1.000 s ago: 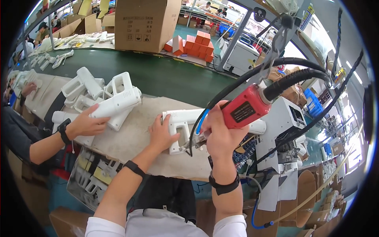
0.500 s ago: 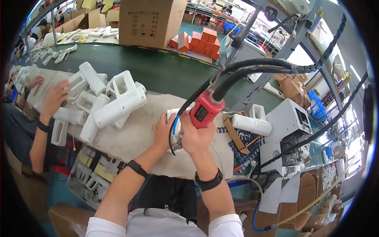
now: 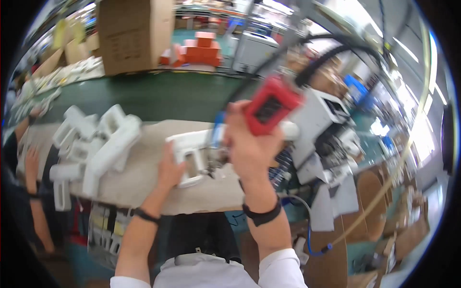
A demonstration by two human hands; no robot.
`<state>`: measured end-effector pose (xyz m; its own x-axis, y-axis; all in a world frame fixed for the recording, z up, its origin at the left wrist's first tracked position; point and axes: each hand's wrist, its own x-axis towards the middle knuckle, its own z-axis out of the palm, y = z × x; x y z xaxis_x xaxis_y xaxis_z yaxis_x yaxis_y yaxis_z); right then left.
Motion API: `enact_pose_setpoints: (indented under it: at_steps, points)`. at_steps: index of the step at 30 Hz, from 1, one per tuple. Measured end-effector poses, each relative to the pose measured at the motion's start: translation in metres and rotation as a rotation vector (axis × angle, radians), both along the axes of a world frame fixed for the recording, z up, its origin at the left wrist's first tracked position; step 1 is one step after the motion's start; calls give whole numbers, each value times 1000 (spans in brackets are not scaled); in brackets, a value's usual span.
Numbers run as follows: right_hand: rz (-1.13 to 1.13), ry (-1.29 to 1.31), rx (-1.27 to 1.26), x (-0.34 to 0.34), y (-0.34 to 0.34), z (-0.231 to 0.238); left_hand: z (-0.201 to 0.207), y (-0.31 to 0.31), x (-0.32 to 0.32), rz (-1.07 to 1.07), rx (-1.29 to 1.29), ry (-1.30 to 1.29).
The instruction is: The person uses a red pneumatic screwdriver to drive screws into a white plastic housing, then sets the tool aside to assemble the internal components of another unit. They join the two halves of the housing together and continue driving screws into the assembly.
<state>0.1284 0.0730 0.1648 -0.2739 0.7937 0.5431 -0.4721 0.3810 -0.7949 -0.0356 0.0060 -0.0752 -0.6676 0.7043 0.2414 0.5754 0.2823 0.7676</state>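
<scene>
My right hand is wrapped round a red electric screwdriver, which hangs from thick black cables and is blurred by motion. Its tip is hard to make out. Below and left of it lies an opened white plastic housing with a looped handle, its inner parts showing. My left hand grips the left end of this housing, with the thumb by the handle opening. Several more white housings are heaped on the table to the left.
A green conveyor belt runs behind the covered worktable. Beyond it stand a large cardboard box and orange boxes. At right is a white machine. A co-worker's hand shows at far left.
The screwdriver has moved up and right with my right hand. More of the housing now shows, with my left hand at its left end. The whole view has shifted, and the co-worker's hand is lower.
</scene>
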Motion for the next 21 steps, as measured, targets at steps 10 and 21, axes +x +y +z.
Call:
enact_pose_setpoints:
  at_steps: [10,21]
  points:
    - [-170,-27,218,19,32,3,73,-149,73,-453,-196,-860]
    - [-78,-209,194,54,15,0,-14,13,327,-1191,-514,-1747]
